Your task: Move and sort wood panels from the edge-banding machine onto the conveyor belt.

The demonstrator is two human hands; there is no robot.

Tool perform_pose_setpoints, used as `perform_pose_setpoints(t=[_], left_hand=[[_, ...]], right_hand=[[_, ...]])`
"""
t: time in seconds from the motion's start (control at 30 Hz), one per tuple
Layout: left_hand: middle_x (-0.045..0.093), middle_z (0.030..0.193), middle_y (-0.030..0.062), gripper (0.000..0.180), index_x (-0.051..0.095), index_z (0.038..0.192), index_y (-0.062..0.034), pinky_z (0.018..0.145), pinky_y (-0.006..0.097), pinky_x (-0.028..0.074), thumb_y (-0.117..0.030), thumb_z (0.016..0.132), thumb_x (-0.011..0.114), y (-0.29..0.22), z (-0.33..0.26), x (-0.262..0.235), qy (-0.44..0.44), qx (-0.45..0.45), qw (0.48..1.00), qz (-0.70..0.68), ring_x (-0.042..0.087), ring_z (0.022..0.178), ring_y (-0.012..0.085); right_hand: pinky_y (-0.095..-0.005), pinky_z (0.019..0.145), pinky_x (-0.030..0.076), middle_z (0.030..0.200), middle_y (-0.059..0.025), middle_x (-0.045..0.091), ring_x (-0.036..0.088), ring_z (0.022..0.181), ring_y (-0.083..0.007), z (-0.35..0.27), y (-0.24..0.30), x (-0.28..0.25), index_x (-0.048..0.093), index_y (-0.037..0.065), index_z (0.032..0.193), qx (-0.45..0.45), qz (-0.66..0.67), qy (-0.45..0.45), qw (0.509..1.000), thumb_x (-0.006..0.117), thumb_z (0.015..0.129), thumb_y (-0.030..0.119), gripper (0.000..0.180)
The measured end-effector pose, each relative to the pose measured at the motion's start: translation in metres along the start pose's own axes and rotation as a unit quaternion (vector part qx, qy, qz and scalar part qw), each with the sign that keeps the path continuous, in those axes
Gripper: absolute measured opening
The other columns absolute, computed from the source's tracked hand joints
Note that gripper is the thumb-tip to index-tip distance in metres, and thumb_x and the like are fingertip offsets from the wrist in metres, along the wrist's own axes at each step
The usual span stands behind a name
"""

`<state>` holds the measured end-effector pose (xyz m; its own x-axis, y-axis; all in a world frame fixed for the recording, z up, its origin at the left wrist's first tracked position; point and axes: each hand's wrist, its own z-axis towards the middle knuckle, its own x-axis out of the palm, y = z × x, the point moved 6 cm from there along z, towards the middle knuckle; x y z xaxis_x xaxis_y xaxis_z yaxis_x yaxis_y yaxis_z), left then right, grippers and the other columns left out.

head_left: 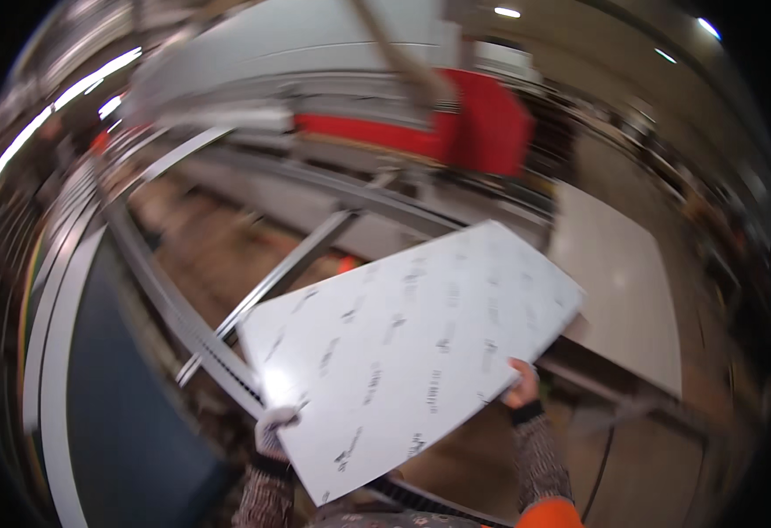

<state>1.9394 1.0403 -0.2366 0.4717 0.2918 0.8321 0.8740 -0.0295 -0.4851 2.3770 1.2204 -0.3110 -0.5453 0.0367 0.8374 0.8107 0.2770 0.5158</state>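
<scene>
The left hand (277,429) grips the left edge of the white sheet (403,352), the right hand (522,385) its near edge, likely spread to balance it; a metal frame (302,257) lies beyond.

From my remote station I record both forearms rising from the lower edge of view, well apart. My left forearm (266,500) ends in a curled left grip (276,429), angled inward; finger detail is unclear. My right forearm (542,456) stands nearly upright; the right grip (522,385) is clenched, thumb uppermost, fingers partly hidden. Dark cuffs (528,412) circle both wrists.
</scene>
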Motion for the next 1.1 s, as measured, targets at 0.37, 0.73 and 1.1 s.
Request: perform_pose_setpoints(t=[0.37,0.73,1.1], left_hand=[[0.059,0.109,0.0245,0.055,0.046,0.12,0.0116,0.086,0.041,0.052,-0.003,0.068,0.052,0.081,-0.107,-0.028,-0.056,0.268,0.962,0.011,0.062,0.095,0.0332],[0.043,0.131,0.0298,0.068,0.026,0.135,0.0115,0.096,0.046,0.045,-0.015,0.077,0.048,0.459,-0.108,-0.065,-0.09,0.492,0.864,-0.054,0.051,0.114,0.0384],[0.054,0.118,0.0264,0.05,0.044,0.121,0.0096,0.092,0.044,0.048,-0.02,0.082,0.052,0.577,-0.048,-0.023,-0.324,0.629,0.704,-0.066,0.056,0.109,0.0333]], right_hand=[[-0.0447,0.099,0.042,0.122,-0.0155,0.054,0.052,0.113,-0.0326,0.029,-0.014,-0.013,0.041,-0.001,0.129,0.118,-0.025,0.146,0.982,0.056,0.076,0.004,0.055],[-0.0379,0.085,0.053,0.105,-0.0154,0.062,0.063,0.094,-0.0273,0.18,-0.111,-0.142,0.051,-0.004,0.114,0.501,-0.054,0.35,0.79,0.058,0.078,-0.001,0.038],[-0.0398,0.082,0.055,0.095,-0.0154,0.065,0.065,0.09,-0.0276,0.181,-0.265,-0.226,0.057,-0.007,0.099,0.688,-0.157,0.35,0.616,0.059,0.077,-0.004,0.023]])
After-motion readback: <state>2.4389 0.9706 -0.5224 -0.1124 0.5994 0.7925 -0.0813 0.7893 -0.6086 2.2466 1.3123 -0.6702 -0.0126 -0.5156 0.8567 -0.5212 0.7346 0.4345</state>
